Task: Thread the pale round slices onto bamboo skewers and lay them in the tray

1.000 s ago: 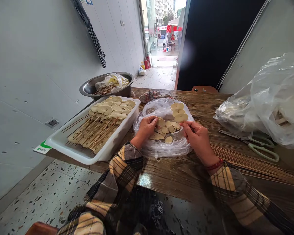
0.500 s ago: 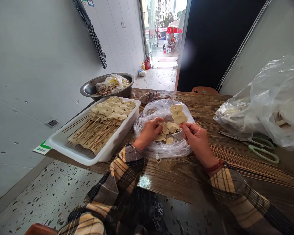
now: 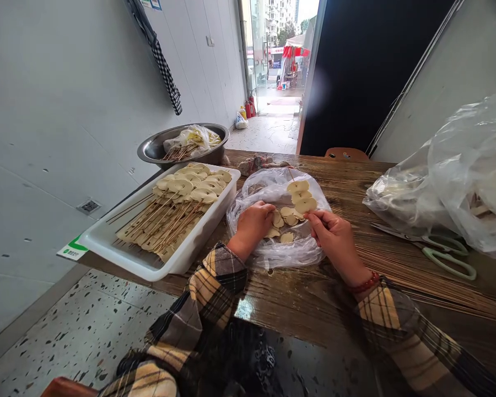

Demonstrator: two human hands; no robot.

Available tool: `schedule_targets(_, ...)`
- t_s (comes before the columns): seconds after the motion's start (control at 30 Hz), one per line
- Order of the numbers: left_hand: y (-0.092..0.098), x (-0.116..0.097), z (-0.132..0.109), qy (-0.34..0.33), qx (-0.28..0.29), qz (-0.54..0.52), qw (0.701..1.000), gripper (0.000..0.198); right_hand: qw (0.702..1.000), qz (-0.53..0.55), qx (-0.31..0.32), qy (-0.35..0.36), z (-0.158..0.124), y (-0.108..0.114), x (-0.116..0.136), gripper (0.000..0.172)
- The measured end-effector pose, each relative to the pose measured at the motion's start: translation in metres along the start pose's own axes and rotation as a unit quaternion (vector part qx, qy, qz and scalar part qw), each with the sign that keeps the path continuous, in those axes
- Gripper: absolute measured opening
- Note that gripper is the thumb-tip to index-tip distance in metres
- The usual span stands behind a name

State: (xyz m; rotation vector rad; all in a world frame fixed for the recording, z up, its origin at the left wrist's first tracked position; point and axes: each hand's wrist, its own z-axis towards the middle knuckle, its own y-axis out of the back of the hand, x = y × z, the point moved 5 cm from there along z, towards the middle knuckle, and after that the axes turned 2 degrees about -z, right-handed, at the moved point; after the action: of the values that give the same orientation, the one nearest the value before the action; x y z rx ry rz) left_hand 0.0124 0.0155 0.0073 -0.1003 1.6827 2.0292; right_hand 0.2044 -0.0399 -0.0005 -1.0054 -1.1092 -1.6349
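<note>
My right hand (image 3: 337, 240) pinches a thin wooden skewer (image 3: 291, 175) low down. Threaded on the skewer, one above another, are three pale round slices (image 3: 301, 194) that look like potato. Below them an open clear plastic bag (image 3: 291, 256) holds several loose slices (image 3: 287, 237). My left hand (image 3: 253, 227) reaches into the bag's left side, its fingers curled together against the slices there; its fingertips are partly hidden, so what they grip does not show. To the left, a white tray (image 3: 149, 272) contains many filled skewers (image 3: 171, 212) in layers.
Behind the tray stands a metal basin (image 3: 149, 153) with bagged skewers. A crumpled cloth (image 3: 260, 164) lies past the bag. On the right are green-handled scissors (image 3: 448, 260), bare skewers (image 3: 434, 289) and a large plastic bag (image 3: 458, 176) on the wooden table (image 3: 289, 298).
My left hand has drawn its fingers closer together over the slices in the bag. The skewer in my right hand tips slightly, its lowest slice showing fuller. The whole view has shifted a little.
</note>
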Motion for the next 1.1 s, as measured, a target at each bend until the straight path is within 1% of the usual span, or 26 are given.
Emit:
schedule_targets(0.07, 0.0, 0.001, -0.001, 0.004, -0.006, 0.02, 1.0, 0.031, 1.0, -0.001, 0.003, -0.003, 0.0, -0.001, 0.0, 0.036)
schedule_targets(0.17, -0.001, 0.004, -0.001, -0.011, -0.024, 0.04, 0.999, 0.025, 1.0, -0.004, 0.011, -0.009, -0.001, -0.002, 0.001, 0.036)
schedule_targets(0.37, 0.0, 0.004, -0.001, -0.03, -0.054, 0.027, 0.998, 0.01, 1.0, 0.002, 0.018, -0.017, -0.002, -0.003, 0.005, 0.038)
schedule_targets(0.43, 0.002, 0.003, 0.0, -0.038, -0.064, -0.005, 0.997, 0.008, 1.0, 0.008, 0.02, -0.016, -0.002, -0.004, 0.006, 0.038)
schedule_targets(0.47, 0.003, 0.003, 0.001, -0.039, -0.065, -0.038, 0.996, 0.008, 1.0, 0.007, 0.019, -0.016, -0.002, -0.004, 0.006, 0.037)
schedule_targets(0.53, 0.004, 0.006, 0.005, -0.023, -0.057, -0.141, 0.988, 0.008, 1.0, 0.004, 0.018, -0.015, -0.002, -0.003, 0.006, 0.036)
schedule_targets(0.57, 0.004, 0.009, 0.006, -0.008, -0.051, -0.209, 0.976, 0.007, 1.0, 0.002, 0.018, -0.015, -0.002, -0.003, 0.006, 0.036)
schedule_targets(0.6, 0.004, 0.013, 0.008, 0.012, -0.043, -0.286, 0.957, 0.008, 1.0, 0.002, 0.018, -0.017, -0.003, -0.003, 0.006, 0.036)
schedule_targets(0.63, 0.004, 0.017, 0.009, 0.035, -0.037, -0.365, 0.93, 0.01, 1.0, 0.002, 0.021, -0.018, -0.003, -0.004, 0.007, 0.036)
schedule_targets(0.7, 0.003, 0.023, 0.01, 0.079, -0.029, -0.508, 0.857, 0.02, 0.999, 0.003, 0.031, -0.018, -0.004, -0.005, 0.009, 0.037)
schedule_targets(0.73, 0.004, 0.026, 0.01, 0.096, -0.031, -0.561, 0.821, 0.025, 0.999, 0.001, 0.038, -0.017, -0.004, -0.006, 0.01, 0.037)
schedule_targets(0.77, 0.005, 0.028, 0.01, 0.109, -0.038, -0.598, 0.793, 0.028, 0.999, -0.002, 0.047, -0.016, -0.005, -0.007, 0.012, 0.037)
schedule_targets(0.8, 0.008, 0.03, 0.009, 0.116, -0.051, -0.622, 0.773, 0.03, 0.998, -0.009, 0.057, -0.015, -0.006, -0.008, 0.013, 0.037)
schedule_targets(0.87, 0.014, 0.033, 0.008, 0.121, -0.084, -0.644, 0.751, 0.031, 0.997, -0.028, 0.077, -0.013, -0.008, -0.011, 0.016, 0.036)
schedule_targets(0.97, 0.021, 0.038, 0.007, 0.13, -0.123, -0.656, 0.733, 0.028, 0.992, -0.059, 0.112, -0.007, -0.012, -0.016, 0.016, 0.035)
schedule_targets(1.1, 0.024, 0.041, 0.007, 0.138, -0.146, -0.66, 0.724, 0.021, 0.987, -0.076, 0.138, 0.006, -0.014, -0.022, 0.012, 0.033)
